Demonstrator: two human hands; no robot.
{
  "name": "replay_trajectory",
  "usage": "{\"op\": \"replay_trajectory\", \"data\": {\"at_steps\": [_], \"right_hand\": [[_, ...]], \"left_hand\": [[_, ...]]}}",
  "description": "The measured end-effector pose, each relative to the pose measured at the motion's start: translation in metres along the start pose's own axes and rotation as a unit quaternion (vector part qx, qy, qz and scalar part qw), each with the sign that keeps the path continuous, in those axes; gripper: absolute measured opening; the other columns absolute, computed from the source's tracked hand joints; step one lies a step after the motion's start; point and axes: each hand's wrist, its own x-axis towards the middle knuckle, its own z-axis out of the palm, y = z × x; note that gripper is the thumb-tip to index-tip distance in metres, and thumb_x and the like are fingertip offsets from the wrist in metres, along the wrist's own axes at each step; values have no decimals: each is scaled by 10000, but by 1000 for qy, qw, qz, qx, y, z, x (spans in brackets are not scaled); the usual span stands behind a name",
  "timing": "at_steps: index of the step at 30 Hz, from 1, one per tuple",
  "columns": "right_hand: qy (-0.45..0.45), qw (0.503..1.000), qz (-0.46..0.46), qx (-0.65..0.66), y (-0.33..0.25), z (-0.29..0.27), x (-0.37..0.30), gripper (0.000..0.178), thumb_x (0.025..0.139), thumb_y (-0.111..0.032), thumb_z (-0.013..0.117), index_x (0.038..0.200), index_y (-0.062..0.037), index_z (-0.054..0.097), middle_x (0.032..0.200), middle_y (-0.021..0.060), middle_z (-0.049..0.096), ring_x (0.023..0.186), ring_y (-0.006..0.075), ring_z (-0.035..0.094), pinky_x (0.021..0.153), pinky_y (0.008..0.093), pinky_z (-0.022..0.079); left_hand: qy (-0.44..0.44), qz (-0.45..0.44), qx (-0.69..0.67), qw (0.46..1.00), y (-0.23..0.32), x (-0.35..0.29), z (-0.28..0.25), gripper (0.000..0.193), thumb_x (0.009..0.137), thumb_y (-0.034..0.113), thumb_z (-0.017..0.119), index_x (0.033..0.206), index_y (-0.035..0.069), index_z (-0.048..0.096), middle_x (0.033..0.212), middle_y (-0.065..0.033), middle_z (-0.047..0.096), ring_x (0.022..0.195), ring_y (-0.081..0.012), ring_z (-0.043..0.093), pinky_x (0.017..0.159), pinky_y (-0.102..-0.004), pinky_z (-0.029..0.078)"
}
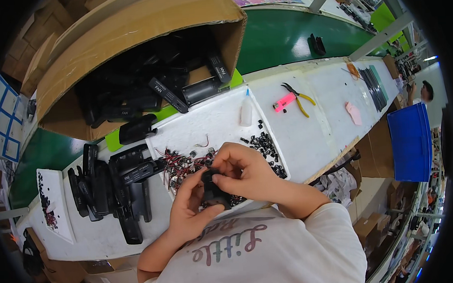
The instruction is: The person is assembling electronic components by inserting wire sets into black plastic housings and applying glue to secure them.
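Note:
Close to my body, over the near edge of a white foam tray (221,122), my left hand (188,205) is wrapped round a black plastic housing (213,193). My right hand (243,172) pinches at the far end of that housing with thumb and fingers; any small part between them is hidden. Beyond the hands, red-and-black wired components (185,163) lie heaped in the tray. Small black parts (266,147) are scattered on the tray's right side. A white squeeze bottle with a blue tip (246,113) rests in its far right corner.
A large cardboard box (147,24) full of black housings lies at the far left. More black housings (100,183) are piled left of the tray, with a smaller white tray (59,207) beyond. Yellow-handled pliers (301,100) and a pink lighter (284,102) lie right. A blue bin (410,142) stands far right.

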Motion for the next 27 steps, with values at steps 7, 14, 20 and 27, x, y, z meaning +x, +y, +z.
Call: {"op": "replay_trajectory", "data": {"at_steps": [7, 14, 20, 27], "right_hand": [[45, 981, -69, -176, -3, -21, 4, 99, 789, -55, 665, 830, -27, 580, 642, 14, 539, 569, 49, 496, 494, 216, 383], [146, 746, -143, -634, 30, -80, 39, 333, 687, 8, 570, 983, -137, 620, 745, 93, 524, 686, 284, 561, 581, 377, 444], [167, 770, -99, -608, 18, -82, 48, 315, 619, 24, 599, 896, -126, 593, 781, 97, 538, 732, 283, 570, 599, 389, 438], [29, 882, -409, -234, -15, -24, 4, 264, 765, -233, 676, 878, -20, 568, 631, 101, 539, 506, 249, 523, 441, 326, 385]], "left_hand": [[12, 22, 48, 999, 13, -3, -3, 674, 754, -46, 636, 1342, 29, 316, 1170, -71, 466, 1086, -170, 471, 928, -324, 383], [91, -162, -235, 954, 20, -1, -13, 511, 846, 108, 555, 1316, 22, 373, 1173, -75, 535, 1064, -169, 522, 900, -317, 420], [72, -150, -256, 952, 21, -2, -10, 526, 846, 110, 564, 1322, 24, 360, 1182, -74, 526, 1067, -170, 519, 913, -310, 406], [80, -127, -239, 959, 23, -8, -10, 554, 832, 103, 596, 1324, 25, 355, 1191, -80, 515, 1086, -176, 502, 931, -320, 385]]}}
